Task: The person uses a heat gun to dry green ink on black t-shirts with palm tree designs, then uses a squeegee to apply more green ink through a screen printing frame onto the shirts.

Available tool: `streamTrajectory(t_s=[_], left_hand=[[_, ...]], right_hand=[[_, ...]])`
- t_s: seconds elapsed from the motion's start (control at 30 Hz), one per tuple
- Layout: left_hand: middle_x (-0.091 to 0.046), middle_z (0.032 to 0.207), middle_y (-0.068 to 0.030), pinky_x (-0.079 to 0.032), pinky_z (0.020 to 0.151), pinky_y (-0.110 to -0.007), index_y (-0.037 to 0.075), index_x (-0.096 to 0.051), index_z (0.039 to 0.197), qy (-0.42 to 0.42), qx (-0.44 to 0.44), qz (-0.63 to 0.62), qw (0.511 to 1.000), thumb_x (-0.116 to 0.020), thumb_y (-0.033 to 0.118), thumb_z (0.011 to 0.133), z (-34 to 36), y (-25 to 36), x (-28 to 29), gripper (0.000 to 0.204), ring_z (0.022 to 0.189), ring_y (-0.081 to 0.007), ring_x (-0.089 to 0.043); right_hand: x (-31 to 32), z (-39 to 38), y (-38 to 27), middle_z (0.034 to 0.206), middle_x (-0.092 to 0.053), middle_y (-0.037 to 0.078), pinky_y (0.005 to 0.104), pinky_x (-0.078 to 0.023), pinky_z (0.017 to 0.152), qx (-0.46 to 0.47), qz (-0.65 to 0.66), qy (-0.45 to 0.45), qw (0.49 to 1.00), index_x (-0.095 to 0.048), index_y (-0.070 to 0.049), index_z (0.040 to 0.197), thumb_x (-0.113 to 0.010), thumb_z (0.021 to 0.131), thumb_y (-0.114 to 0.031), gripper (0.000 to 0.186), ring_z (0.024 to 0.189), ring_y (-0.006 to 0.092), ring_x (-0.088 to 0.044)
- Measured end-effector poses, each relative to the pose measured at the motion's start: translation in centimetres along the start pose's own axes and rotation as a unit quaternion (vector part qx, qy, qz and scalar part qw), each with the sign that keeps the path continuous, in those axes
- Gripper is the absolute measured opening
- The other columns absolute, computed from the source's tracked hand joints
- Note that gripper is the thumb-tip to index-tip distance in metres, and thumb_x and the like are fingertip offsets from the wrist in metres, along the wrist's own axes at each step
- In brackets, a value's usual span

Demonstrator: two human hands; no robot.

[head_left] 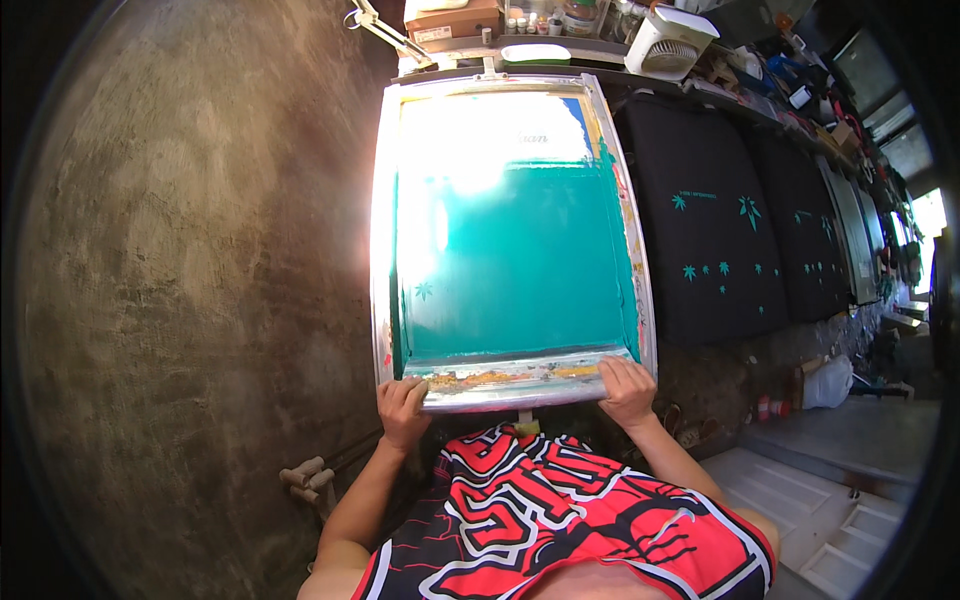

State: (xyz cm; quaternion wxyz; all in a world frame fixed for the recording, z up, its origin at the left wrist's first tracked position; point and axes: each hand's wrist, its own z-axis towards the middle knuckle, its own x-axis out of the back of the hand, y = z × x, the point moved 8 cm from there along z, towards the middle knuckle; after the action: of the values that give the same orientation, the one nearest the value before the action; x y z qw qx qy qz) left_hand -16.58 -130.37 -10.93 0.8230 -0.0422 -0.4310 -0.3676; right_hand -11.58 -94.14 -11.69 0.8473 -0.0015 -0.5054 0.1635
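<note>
A silkscreen frame (512, 400) lies in front of me, its pale rails marked with dried paint and tape. Teal ink (520, 260) covers most of its mesh, with a small leaf-shaped mark at the lower left. Bright glare washes out the far left part. My left hand (404, 412) is closed around the frame's near left corner, and my right hand (627, 388) grips the near right corner, its fingers curled over the rail. What lies beneath the frame is hidden.
Right of the frame, black fabric panels (700, 250) with teal leaf prints lie in a row. A shelf beyond holds a small white fan (668, 45), a cardboard box (455, 22) and jars. A rough brown wall (200, 220) rises at left.
</note>
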Motion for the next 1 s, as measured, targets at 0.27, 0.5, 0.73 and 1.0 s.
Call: streamTrajectory(t_s=[0.27,0.5,0.73,1.0], left_hand=[[-0.069,0.086,-0.0071,-0.049,0.086,-0.043,0.006,-0.07,0.088,-0.064,0.0,0.018,0.998,-0.069,0.0,0.059,3.6,-0.7,0.3,0.03,0.084,-0.0277,-0.066],[-0.066,0.081,-0.0076,-0.048,0.082,-0.042,0.006,-0.069,0.084,-0.084,-0.008,-0.009,0.996,-0.067,0.0,0.058,2.3,0.8,0.3,0.027,0.078,-0.0278,-0.064],[-0.067,0.088,-0.0098,-0.048,0.08,-0.042,0.002,-0.069,0.092,-0.056,-0.056,-0.019,0.997,-0.065,0.002,0.057,2.2,1.5,-1.1,0.035,0.079,-0.0283,-0.063],[-0.063,0.083,-0.0069,-0.049,0.077,-0.041,0.008,-0.069,0.094,-0.011,-0.046,0.035,0.998,-0.067,-0.003,0.059,12.5,-9.6,-7.9,0.036,0.079,-0.0283,-0.062]], right_hand=[[0.5,3.5,1.3,0.081,-0.066,0.009,0.0407,-0.052,0.072,0.018,0.038,-0.095,0.995,-0.062,-0.005,0.081,-0.07,0.058,-0.005,0.024,0.08,0.0285,-0.068],[2.0,1.9,1.1,0.082,-0.069,0.009,0.0397,-0.052,0.07,0.014,0.047,-0.098,0.994,-0.063,-0.005,0.081,-0.069,0.058,-0.004,0.024,0.08,0.0272,-0.069],[0.4,4.5,3.1,0.092,-0.073,0.009,0.0385,-0.053,0.072,0.073,0.023,-0.016,0.997,-0.063,-0.006,0.084,-0.07,0.06,-0.003,0.025,0.083,0.0253,-0.071],[-5.4,16.9,8.5,0.083,-0.07,0.007,0.0385,-0.052,0.065,0.07,0.003,0.032,0.997,-0.064,-0.006,0.083,-0.065,0.06,0.002,0.024,0.078,0.0269,-0.07]])
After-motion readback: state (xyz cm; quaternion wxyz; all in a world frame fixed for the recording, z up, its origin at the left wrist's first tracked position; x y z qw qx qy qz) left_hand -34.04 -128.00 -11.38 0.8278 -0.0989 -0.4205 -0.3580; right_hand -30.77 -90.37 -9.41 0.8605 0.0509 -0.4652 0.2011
